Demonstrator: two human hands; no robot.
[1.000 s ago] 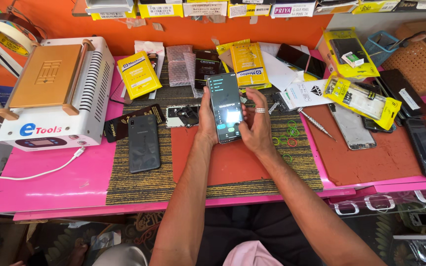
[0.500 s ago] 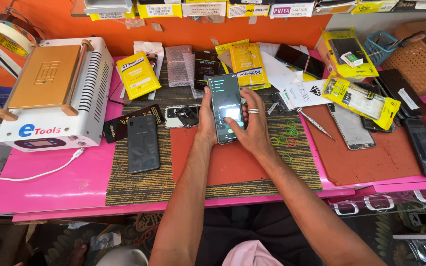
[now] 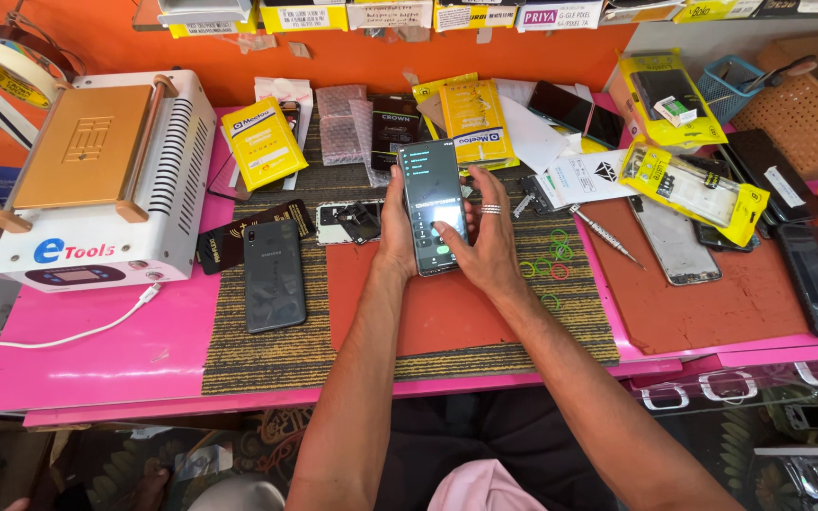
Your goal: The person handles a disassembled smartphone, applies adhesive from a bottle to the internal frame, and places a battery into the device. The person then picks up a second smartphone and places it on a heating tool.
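We sit at a bright pink workbench backed by an orange wall, its middle covered by a striped brown woven mat with a flat orange rubber pad lying on top. Above that pad our left hand and right hand hold up a slim black smartphone with a lit screen, screen facing us, raised clear of the bench. The left hand is curled around the phone's left edge, palm cupping its back. The right hand, which wears a silver ring, supports the lower right edge, and its thumb lies across the bottom of the glass, touching the screen.

Left of the hands a dark grey phone lying face down rests on the mat, well apart from the held one. Just beside the left hand lies an opened phone frame with bare circuitry. Farther left stands a white box-shaped heating machine with a tan metal plate on top, a white cable trailing from its front. Yellow parts packets lie behind, and a thin metal screwdriver lies to the right, near some small coloured rubber bands.
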